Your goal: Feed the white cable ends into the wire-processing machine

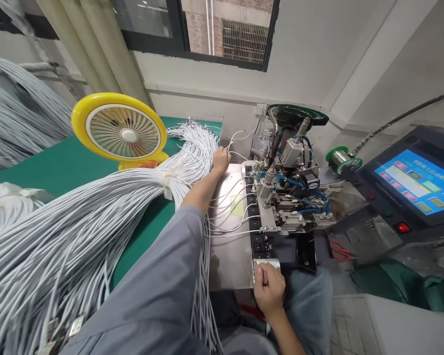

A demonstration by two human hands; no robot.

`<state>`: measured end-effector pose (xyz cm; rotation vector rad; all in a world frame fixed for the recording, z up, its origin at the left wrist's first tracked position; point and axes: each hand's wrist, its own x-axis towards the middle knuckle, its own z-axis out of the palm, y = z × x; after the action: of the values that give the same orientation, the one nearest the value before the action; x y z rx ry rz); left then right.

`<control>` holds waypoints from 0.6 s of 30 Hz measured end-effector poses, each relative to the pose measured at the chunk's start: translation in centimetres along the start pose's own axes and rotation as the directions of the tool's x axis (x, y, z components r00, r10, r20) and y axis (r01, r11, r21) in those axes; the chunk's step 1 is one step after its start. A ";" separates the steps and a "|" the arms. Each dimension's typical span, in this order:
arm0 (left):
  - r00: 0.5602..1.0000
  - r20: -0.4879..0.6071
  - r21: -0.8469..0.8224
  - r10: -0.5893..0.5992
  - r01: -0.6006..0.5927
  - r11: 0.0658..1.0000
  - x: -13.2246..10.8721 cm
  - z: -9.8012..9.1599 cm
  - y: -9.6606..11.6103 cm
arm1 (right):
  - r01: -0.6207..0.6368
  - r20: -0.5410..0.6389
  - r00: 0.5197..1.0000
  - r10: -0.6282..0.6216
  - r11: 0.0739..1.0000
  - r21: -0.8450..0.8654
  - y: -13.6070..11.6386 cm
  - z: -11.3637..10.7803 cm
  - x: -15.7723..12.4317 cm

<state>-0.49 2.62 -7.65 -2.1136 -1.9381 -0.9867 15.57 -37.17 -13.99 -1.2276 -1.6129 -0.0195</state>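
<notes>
My left hand (221, 160) is closed at the far end of the metal plate (229, 271), beside the fanned end of a big bundle of white cables (196, 148). Thin white cable ends (234, 139) stick out past its fingers. At the near end of the machine's black track (261, 244), my right hand (270, 288) is curled with fingers together, against a shiny metal piece (270, 264). Whatever its fingers hold, if anything, is hidden. Several white cables (229, 215) run across the plate into the track of the machine (286, 190).
A yellow fan (118, 128) stands on the green table (52, 158) behind the tied bundle. To the right are a solder wire spool (342, 159), a lit control screen (422, 177), red-handled scissors (340, 251) and a black tray (306, 251). More cables hang at far left.
</notes>
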 end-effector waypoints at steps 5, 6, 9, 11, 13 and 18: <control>0.999 -0.051 -0.144 0.002 -0.009 0.990 -0.4 -0.9 0.5 | -0.029 0.005 1.000 0.029 1.000 0.007 0.3 0.2 -0.5; 0.998 -0.058 -0.175 0.002 -0.012 0.984 -0.4 -1.1 0.6 | -0.033 0.008 0.999 0.033 0.999 0.008 0.2 0.2 -0.5; 0.999 -0.047 -0.275 -0.007 -0.006 0.962 0.0 -1.4 1.2 | -0.040 0.004 0.999 0.040 0.999 0.004 0.1 0.2 -0.5; 1.000 -0.012 -0.343 -0.025 0.020 0.939 0.7 -1.5 1.9 | -0.041 -0.007 0.999 0.041 0.999 0.002 -0.1 0.2 -0.4; 0.998 0.046 -0.410 -0.043 0.058 0.910 1.8 -1.5 2.8 | -0.040 -0.012 0.999 0.040 0.999 0.010 -0.2 0.3 -0.2; 0.953 0.301 -0.541 -0.018 0.186 0.820 4.3 -2.1 4.6 | -0.044 -0.016 0.999 0.044 0.999 0.028 -0.4 0.4 -0.2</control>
<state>2.82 4.42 -2.23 -2.6048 -2.0991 -1.5171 14.98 -37.21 -14.10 -1.2388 -1.5669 0.0204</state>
